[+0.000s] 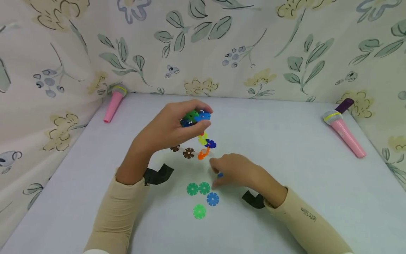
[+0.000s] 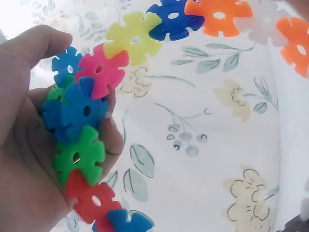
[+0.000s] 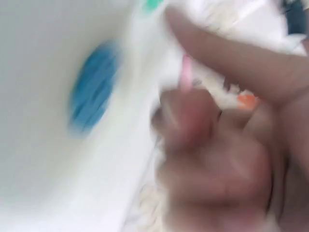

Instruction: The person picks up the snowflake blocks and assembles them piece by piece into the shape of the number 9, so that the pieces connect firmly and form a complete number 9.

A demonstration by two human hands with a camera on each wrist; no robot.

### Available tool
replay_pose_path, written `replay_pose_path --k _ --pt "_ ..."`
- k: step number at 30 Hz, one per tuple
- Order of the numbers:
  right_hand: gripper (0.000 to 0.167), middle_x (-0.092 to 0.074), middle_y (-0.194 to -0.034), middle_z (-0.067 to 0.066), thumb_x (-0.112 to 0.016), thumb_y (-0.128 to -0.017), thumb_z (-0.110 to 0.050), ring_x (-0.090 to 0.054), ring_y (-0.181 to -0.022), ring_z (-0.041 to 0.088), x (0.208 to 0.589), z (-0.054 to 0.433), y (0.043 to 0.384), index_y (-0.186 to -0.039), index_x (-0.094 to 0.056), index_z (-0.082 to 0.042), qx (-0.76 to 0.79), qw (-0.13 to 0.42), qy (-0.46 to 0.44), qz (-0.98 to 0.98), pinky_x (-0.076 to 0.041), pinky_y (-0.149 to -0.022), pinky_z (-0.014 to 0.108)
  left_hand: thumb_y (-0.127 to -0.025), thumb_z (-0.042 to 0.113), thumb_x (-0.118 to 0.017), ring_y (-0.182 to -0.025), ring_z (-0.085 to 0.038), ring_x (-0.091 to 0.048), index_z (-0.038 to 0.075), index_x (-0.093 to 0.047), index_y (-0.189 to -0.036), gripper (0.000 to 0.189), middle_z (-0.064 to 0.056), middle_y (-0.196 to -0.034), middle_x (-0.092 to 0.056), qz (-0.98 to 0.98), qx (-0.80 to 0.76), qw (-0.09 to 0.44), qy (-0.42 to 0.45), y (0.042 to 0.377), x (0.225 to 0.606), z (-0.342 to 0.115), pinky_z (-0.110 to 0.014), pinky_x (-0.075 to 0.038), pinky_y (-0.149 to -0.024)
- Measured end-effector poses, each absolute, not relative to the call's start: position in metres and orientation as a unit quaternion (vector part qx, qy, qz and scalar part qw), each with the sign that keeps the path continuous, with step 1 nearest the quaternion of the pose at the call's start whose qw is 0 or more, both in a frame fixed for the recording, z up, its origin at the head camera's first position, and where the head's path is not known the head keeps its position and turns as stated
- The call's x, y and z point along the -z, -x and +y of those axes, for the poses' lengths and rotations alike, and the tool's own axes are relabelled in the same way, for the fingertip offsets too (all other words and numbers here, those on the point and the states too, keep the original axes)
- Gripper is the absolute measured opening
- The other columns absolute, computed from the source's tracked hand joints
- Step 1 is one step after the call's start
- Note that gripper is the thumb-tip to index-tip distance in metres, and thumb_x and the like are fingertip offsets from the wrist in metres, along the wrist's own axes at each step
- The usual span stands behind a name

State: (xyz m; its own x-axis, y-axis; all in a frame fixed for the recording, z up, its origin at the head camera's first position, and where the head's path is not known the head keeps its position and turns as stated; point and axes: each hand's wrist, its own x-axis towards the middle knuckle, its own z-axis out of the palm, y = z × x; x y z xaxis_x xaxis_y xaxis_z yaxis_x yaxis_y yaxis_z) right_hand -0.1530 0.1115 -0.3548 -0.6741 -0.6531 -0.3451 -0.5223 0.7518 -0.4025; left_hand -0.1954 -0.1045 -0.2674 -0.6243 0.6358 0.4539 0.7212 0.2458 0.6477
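My left hand, raised over the table, grips a bunched part of a chain of interlocking notched plastic discs in blue, green, pink and red. From the grip the chain hangs down through a yellow disc, a dark blue disc and orange discs to brown discs. My right hand is low over the table, thumb apart from its curled fingers. A bit of a blue disc shows between thumb and fingers, mostly hidden. Close by lie two green discs and a blue disc.
A light green disc lies nearest the front of the white table. One pink toy microphone is at the back left; another pink microphone and a dark purple object are at the right. Floral cloth hangs behind.
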Motion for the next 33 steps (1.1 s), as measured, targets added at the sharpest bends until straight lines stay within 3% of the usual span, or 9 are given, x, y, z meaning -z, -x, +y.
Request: replay_pose_path --k 4,8,15,20,22,26,29,33 --pt "0.034 -0.060 -0.079 -0.012 -0.085 -0.082 -0.030 -0.052 -0.069 0.003 0.358 0.094 0.127 -0.109 -0.068 -0.018 0.152 0.251 0.452 0.842 -0.044 -0.065 0.019 -0.098 0.016 -0.067 -0.077 -0.009 -0.061 0.007 -0.062 -0.125 0.030 0.002 -0.097 -0.064 -0.787 0.423 0.042 0.446 0.195 0.267 -0.101 -0.030 -0.053 -0.070" --pt "0.033 -0.057 -0.088 -0.014 -0.085 -0.082 -0.026 -0.049 -0.075 0.001 0.366 0.075 0.107 -0.110 -0.068 -0.021 0.098 0.228 0.484 0.839 -0.041 -0.064 0.015 -0.098 0.015 -0.067 -0.081 -0.010 -0.062 0.006 -0.060 -0.128 0.032 0.001 -0.101 -0.064 -0.790 0.417 0.034 0.449 0.194 0.268 -0.099 -0.030 -0.054 -0.073" --pt "0.024 -0.047 -0.078 -0.012 -0.085 -0.083 -0.021 -0.046 -0.069 0.004 0.364 0.071 0.102 -0.095 -0.064 -0.019 0.078 0.218 0.472 0.851 -0.039 -0.061 0.015 -0.098 0.018 -0.067 -0.082 -0.010 -0.061 0.008 -0.060 -0.128 0.033 0.002 -0.102 -0.064 -0.799 0.404 0.033 0.444 0.192 0.269 -0.099 -0.029 -0.054 -0.073" --pt "0.028 -0.046 -0.067 -0.013 -0.078 -0.089 -0.023 -0.042 -0.056 0.001 0.336 0.093 0.109 -0.085 -0.050 -0.019 0.208 0.207 0.478 0.828 -0.035 -0.054 0.016 -0.098 0.017 -0.067 -0.079 -0.008 -0.061 0.008 -0.061 -0.128 0.032 0.004 -0.097 -0.064 -0.793 0.405 0.034 0.454 0.193 0.268 -0.098 -0.029 -0.053 -0.072" --pt "0.022 -0.051 -0.070 -0.012 -0.075 -0.092 -0.019 -0.045 -0.060 -0.001 0.322 0.105 0.113 -0.088 -0.054 -0.018 0.284 0.158 0.496 0.805 -0.039 -0.056 0.016 -0.099 0.016 -0.066 -0.079 -0.007 -0.061 0.007 -0.060 -0.129 0.032 0.004 -0.094 -0.064 -0.789 0.404 0.032 0.462 0.193 0.268 -0.097 -0.029 -0.052 -0.071" --pt "0.012 -0.060 -0.086 -0.009 -0.069 -0.094 -0.002 -0.052 -0.074 0.002 0.298 0.127 0.123 -0.099 -0.064 -0.012 0.393 -0.014 0.503 0.770 -0.047 -0.066 0.018 -0.101 0.012 -0.061 -0.082 -0.009 -0.061 0.004 -0.057 -0.131 0.031 0.002 -0.095 -0.064 -0.783 0.401 0.020 0.475 0.193 0.268 -0.095 -0.030 -0.053 -0.076" --pt "0.023 -0.063 -0.091 -0.004 -0.068 -0.090 0.009 -0.054 -0.074 0.006 0.285 0.141 0.128 -0.108 -0.067 -0.006 0.414 -0.131 0.455 0.778 -0.049 -0.065 0.020 -0.102 0.011 -0.059 -0.084 -0.011 -0.061 0.002 -0.055 -0.133 0.033 0.001 -0.097 -0.063 -0.782 0.401 0.007 0.478 0.191 0.268 -0.094 -0.031 -0.053 -0.078" --pt "0.038 -0.066 -0.089 -0.001 -0.069 -0.086 0.014 -0.057 -0.068 0.007 0.276 0.153 0.130 -0.122 -0.064 0.001 0.411 -0.201 0.389 0.800 -0.052 -0.062 0.018 -0.102 0.011 -0.059 -0.085 -0.010 -0.062 0.002 -0.054 -0.136 0.035 0.002 -0.101 -0.064 -0.777 0.405 -0.010 0.482 0.187 0.266 -0.092 -0.030 -0.054 -0.081"
